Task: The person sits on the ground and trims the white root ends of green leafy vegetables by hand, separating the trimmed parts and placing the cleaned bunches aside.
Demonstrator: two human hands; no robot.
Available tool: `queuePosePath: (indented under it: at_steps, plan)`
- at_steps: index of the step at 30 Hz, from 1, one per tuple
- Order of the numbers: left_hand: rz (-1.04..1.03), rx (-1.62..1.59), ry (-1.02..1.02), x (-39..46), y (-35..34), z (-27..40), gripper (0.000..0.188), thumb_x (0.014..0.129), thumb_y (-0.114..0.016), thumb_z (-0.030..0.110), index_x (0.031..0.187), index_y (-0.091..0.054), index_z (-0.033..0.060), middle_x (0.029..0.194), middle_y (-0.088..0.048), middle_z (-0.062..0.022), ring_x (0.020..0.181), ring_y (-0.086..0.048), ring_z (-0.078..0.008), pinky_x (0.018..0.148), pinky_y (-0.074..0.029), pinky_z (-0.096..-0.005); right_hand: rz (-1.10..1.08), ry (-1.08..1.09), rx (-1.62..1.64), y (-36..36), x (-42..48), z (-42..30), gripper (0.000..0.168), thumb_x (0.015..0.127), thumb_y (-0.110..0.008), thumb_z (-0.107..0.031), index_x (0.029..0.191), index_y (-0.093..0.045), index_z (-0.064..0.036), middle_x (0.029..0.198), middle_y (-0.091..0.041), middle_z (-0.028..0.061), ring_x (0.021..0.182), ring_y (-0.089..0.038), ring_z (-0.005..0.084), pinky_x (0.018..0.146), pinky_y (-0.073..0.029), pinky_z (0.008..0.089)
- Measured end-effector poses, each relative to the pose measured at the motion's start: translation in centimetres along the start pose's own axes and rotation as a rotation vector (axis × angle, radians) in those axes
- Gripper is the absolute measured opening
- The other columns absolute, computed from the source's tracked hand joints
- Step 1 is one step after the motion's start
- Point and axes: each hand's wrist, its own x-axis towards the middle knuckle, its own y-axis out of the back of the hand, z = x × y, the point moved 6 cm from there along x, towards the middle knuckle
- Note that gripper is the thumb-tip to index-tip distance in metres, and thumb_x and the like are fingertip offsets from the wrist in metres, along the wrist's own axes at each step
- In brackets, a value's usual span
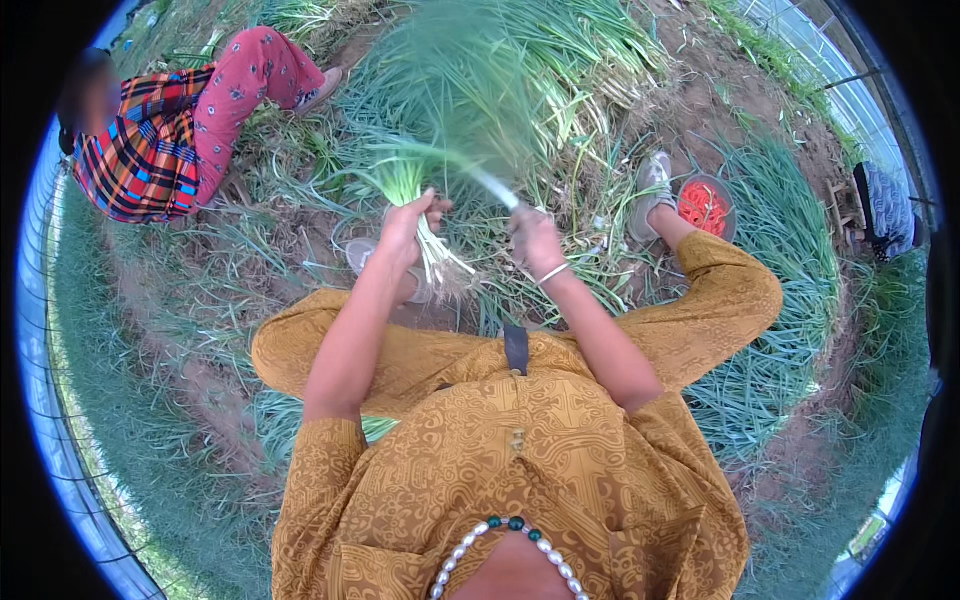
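Note:
My left hand (411,223) is closed around a bunch of scallions (435,247), pale stems and thin roots hanging below the fist, green leaves above it. To its right, my right hand (535,237) grips a single scallion stalk (495,186) by its white end. Motion blurs that hand and the leaves trailing up from the stalk. The two hands are apart, in front of my lap. Loose leaves and trimmings (517,277) litter the soil beneath them. Past the hands lies a large heap of scallions (600,90), some with roots showing.
A grey bowl (730,225) of red ties or strips (703,208) stands beside my right shoe (652,195). More cut scallions (787,300) lie at the right. At upper left sits another person (150,142) in a plaid top. A small wooden stool (841,206) is at far right.

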Motion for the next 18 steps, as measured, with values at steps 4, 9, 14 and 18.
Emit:
queuePosePath:
  at_steps: [4,9,14,18]
  plan:
    - [-0.126,-0.163,0.193,-1.8,-2.3,-1.3,0.040,0.096,-0.046,0.030,0.122,-0.045,0.0003,0.120,-0.058,-0.0153,0.111,-0.056,-0.0323,0.089,-0.048,-0.0432,-0.067,0.309,-0.513,-2.8,-0.4,-2.4,0.027,0.093,-0.046,-0.024,0.086,-0.060,-0.003,0.064,-0.056,0.0082,0.061,-0.055,0.0201,0.059,-0.047,0.0351]
    - [0.233,-0.109,-0.051,-4.5,-1.1,3.6,0.016,0.090,-0.054,0.007,0.103,-0.049,-0.0013,0.079,-0.054,-0.0112,0.067,-0.059,-0.0209,0.062,-0.056,-0.0308,-0.442,0.330,-0.705,-6.3,-1.4,0.5,0.043,0.095,-0.043,-0.039,0.108,-0.062,-0.002,0.107,-0.064,0.0182,0.098,-0.062,0.0299,0.091,-0.046,0.0397]
    - [0.061,-0.138,-0.340,-6.8,0.1,10.3,0.023,0.092,-0.051,0.008,0.115,-0.048,0.0044,0.084,-0.061,-0.0124,0.047,-0.041,-0.0061,0.038,-0.033,-0.0175,0.478,0.667,-0.863,6.3,8.5,-8.6,0.054,0.079,-0.069,-0.036,0.112,-0.057,0.005,0.108,-0.060,0.0232,0.098,-0.059,0.0351,0.089,-0.046,0.0397]
    - [0.131,-0.112,-0.151,-1.4,-0.8,5.3,0.038,0.090,-0.054,0.005,0.125,-0.042,0.0086,0.092,-0.062,-0.0140,0.049,-0.038,-0.0038,0.042,-0.032,-0.0160,0.631,0.260,-1.178,10.3,15.6,-10.3,0.093,0.063,-0.075,-0.054,0.128,-0.041,0.004,0.122,-0.053,0.0233,0.112,-0.052,0.0363,0.096,-0.042,0.0435]
